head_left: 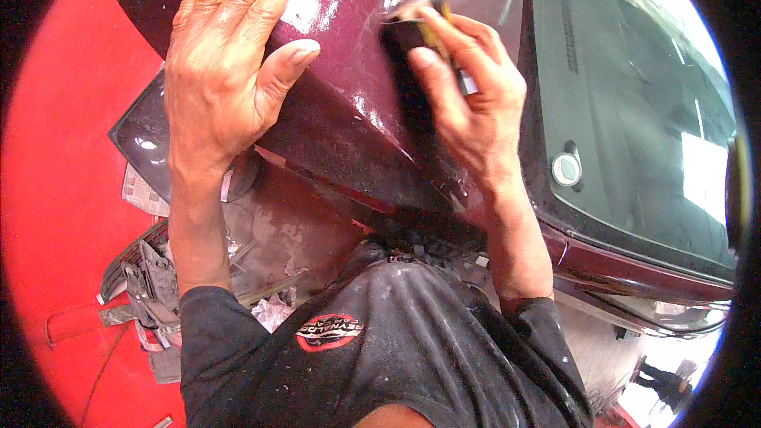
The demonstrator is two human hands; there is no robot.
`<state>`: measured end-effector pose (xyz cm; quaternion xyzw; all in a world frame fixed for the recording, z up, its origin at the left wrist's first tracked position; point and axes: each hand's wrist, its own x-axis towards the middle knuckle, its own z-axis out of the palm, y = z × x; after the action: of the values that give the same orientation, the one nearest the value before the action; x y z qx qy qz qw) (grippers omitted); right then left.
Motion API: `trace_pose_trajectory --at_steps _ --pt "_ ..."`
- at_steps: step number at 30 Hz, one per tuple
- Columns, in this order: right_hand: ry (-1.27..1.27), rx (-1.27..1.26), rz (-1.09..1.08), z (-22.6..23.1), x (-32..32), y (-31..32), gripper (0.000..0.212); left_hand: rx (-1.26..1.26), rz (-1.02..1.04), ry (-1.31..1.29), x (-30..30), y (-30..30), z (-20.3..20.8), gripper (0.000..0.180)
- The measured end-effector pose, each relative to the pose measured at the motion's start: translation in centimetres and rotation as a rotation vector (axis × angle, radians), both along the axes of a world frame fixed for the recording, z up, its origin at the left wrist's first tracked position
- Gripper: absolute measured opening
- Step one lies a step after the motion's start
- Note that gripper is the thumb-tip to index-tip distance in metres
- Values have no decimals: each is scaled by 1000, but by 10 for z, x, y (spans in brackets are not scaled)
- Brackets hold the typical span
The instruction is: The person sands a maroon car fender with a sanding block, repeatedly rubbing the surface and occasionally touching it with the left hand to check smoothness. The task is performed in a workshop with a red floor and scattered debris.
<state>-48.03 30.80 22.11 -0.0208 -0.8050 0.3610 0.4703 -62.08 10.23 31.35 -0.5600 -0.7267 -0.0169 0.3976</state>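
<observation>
My left hand [218, 83] is stretched out palm down over the dark maroon car hood [345, 59], its fingers straight and thumb apart. Whether the whole palm touches the paint cannot be made out. To the right, my right hand [483, 95] grips a black and yellow block [403, 38] between thumb and fingers. The block, somewhat blurred, is against the hood not far from the windshield; its underside is hidden. Bright reflections lie on the glossy paint between my hands, and the area under the block looks darker.
The windshield [626, 103] with a round sticker [566, 169] borders the hood on the right. Left of the car, a dark panel [143, 139], newspaper [144, 190] and stacked grey plastic parts [151, 285] lie near the red surface [63, 190].
</observation>
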Motion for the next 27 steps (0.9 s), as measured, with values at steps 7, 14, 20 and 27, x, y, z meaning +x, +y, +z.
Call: trace_pose_trajectory --at_steps 7,14,20,27 --pt "-2 -285 -43 -42 39 33 36 -131 138 11 34 15 -8 87" --pt "16 -381 26 -55 73 30 37 -273 126 -201 97 63 -71 111" --pt "37 -406 90 -63 85 39 38 -527 34 -252 148 84 -119 106" --pt "-20 -341 155 -56 82 41 40 -330 60 -151 105 56 -74 84"
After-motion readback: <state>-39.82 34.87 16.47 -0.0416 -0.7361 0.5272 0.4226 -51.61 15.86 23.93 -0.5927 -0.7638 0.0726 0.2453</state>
